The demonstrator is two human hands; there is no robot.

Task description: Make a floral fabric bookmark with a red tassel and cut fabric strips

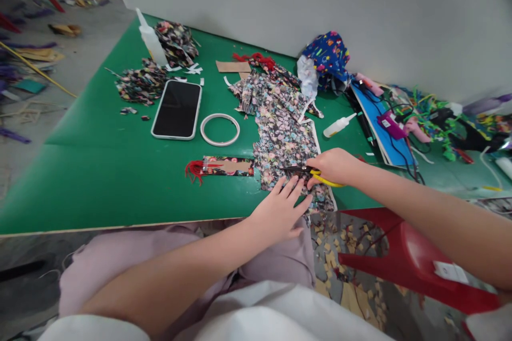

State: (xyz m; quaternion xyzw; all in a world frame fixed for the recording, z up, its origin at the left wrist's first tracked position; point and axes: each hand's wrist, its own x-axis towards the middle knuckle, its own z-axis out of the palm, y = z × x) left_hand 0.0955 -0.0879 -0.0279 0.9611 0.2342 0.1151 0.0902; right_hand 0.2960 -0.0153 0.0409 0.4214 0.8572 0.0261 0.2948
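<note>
My right hand [331, 166] is closed round the yellow handles of a pair of scissors [316, 175]. Their dark blades point left over a floral cloth [286, 133] spread near the table's front edge. Fingers spread, my left hand [283, 206] lies on the cloth's lower part, just below the blades. Left of the cloth and touching its edge is a floral strip with a brown backing [228, 167], with a red tassel [194, 169] at its left end. A roll of white tape [220, 129] lies behind the strip.
A phone [178, 109], a tall glue bottle [151, 40] and piles of cloth scraps [142, 82] occupy the green table's left side. A small glue bottle [339, 126], a blue folder [382, 130] and a purple glue gun [394, 125] lie right. A red stool [420, 256] stands below.
</note>
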